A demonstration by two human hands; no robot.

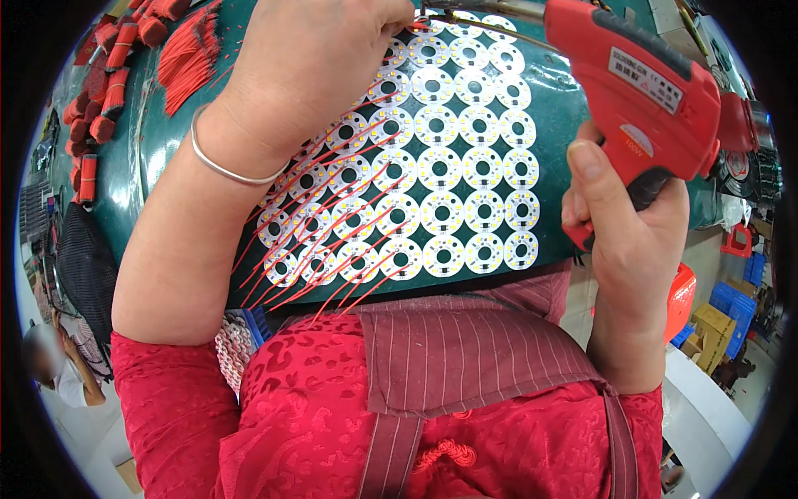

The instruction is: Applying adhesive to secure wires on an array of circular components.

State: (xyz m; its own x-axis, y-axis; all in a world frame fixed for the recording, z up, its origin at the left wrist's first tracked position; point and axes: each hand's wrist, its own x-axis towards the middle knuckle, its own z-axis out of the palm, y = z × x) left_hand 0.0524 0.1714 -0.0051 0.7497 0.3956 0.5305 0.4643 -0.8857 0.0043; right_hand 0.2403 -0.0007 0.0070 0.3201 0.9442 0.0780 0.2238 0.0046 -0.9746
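Rows of round white LED boards [426, 170], each with a centre hole and small yellow chips, lie on the green work surface [550, 116]. Thin red wires [363, 268] slant across the boards on the left side. My left hand [307, 71] reaches over the far rows, its fingertips pinched on a short red wire [422, 26]; most of its fingers are hidden behind the hand. In my right hand [623, 216] is a red soldering gun [644, 96], gripped by the handle. Its metal tip points left and meets the area beside my left fingertips.
A loose pile of cut red wires [189, 62] lies at the far left, beside tied red wire bundles [115, 93]. A black mesh bag [83, 262] hangs by the left edge. Blue bins [736, 308] and a yellow box [711, 337] stand lower right. Another person [75, 374] is at far left.
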